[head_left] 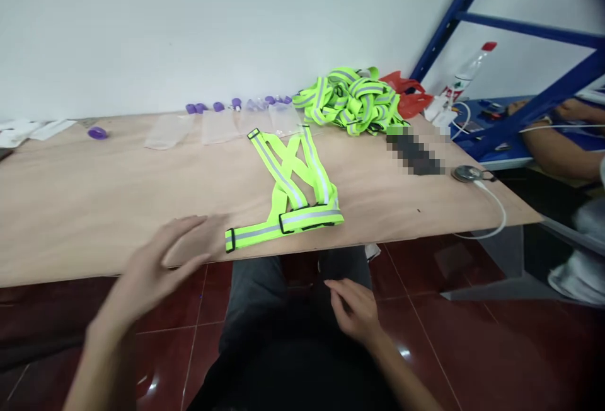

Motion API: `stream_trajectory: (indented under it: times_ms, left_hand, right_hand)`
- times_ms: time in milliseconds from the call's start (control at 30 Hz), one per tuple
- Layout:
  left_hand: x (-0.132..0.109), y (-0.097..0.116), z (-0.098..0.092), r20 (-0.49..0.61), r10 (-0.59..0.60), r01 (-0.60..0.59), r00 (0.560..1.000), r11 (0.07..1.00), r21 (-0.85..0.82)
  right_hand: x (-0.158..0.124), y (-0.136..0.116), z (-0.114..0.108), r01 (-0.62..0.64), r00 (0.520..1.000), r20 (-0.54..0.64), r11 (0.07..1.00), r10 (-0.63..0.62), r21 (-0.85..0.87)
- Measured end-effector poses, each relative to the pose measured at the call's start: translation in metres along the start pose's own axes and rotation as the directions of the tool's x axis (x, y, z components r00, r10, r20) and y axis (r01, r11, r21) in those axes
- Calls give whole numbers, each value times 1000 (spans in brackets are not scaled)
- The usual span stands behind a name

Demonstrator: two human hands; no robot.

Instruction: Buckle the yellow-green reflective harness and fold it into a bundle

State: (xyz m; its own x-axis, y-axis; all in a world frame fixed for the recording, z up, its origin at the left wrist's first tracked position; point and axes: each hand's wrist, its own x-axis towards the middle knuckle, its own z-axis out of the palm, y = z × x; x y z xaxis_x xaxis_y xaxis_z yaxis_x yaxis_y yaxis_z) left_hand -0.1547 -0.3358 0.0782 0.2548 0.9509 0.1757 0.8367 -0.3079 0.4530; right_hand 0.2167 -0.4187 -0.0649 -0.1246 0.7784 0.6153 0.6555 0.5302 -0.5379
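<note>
A neon-yellow reflective safety vest (295, 190) lies spread flat on the plywood table (94, 209), its waist band at the front edge. My left hand (158, 266) hovers at that edge just left of the band, fingers stretched out, holding nothing. My right hand (354, 310) is below the table over my lap, fingers loosely curled and apart, with nothing in it. A tangled pile of the same vests (352, 99) sits at the back of the table.
Clear plastic bags (220, 126) and small purple caps (97, 133) line the back. A blurred dark object (413, 152), a round charger with white cable (467, 174), a red bag (409, 96) and a bottle (466, 70) are at right. Another person's arm (558, 146) rests beyond a blue rack (534, 108).
</note>
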Motion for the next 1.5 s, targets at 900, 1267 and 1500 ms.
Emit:
stream_trajectory:
  times_ms: [900,1267,1500]
  left_hand:
    - [32,18,46,27,56,-42,998,927,-373]
    - [35,19,58,-199,95,-172,975,895,-412]
    - [34,18,65,-221,69,-169,973,865,-472]
  right_hand:
    - [146,-49,46,252,903,395,954,-170,-165]
    - [145,-52,47,305,862,461,942,-210,-142]
    - [141,-51,46,298,859,469,945,-204,-134]
